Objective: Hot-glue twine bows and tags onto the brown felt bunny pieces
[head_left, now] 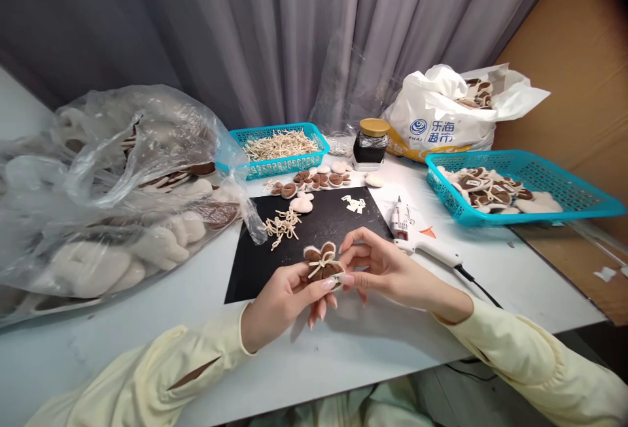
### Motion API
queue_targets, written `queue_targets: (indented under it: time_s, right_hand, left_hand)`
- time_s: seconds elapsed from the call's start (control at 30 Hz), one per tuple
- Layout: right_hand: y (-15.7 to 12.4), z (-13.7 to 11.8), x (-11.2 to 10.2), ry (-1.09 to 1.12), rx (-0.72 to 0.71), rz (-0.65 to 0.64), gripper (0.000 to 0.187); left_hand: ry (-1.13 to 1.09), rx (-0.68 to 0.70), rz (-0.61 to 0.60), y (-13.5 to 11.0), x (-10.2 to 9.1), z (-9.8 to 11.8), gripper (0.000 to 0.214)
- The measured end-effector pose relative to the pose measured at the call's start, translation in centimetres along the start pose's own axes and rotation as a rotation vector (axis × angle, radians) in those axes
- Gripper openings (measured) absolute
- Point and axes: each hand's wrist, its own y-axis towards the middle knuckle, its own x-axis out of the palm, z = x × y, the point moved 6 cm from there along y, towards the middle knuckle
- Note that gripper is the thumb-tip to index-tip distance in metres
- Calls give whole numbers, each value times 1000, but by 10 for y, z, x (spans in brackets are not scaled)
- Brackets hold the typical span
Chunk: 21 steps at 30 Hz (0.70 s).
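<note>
My left hand [284, 299] is closed around a small brown and cream plush piece [320, 263] with a cream string bow on it, held just above the near edge of a black mat [318, 231]. My right hand [380, 263] meets it from the right, fingertips pinched on a small white tag at the piece's lower right edge. On the mat lie a bunch of loose cream string bows [282, 225], one cream plush piece [303, 203] and a few small white tags [354, 203]. A white glue gun [409, 231] lies right of the mat.
A big clear bag of plush pieces [112, 185] fills the left. At the back stand a teal basket of strings [282, 146], a row of brown pieces [314, 180], a dark jar [371, 144] and a white shopping bag [446, 116]. Another teal basket [520, 191] is at right.
</note>
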Motion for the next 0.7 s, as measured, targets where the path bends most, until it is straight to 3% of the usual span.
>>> queue_targets:
  time_s: [0.23, 0.43, 0.7]
  right_hand:
    - [1, 1, 1, 10, -14, -8, 26]
    - [1, 1, 0, 35, -5, 3, 26]
    - [0, 0, -1, 42, 1, -38, 28]
  left_hand:
    - [33, -15, -43, 1, 3, -4, 27]
    - [57, 38, 60, 1, -4, 0, 29]
    - [82, 31, 59, 0, -5, 0, 28]
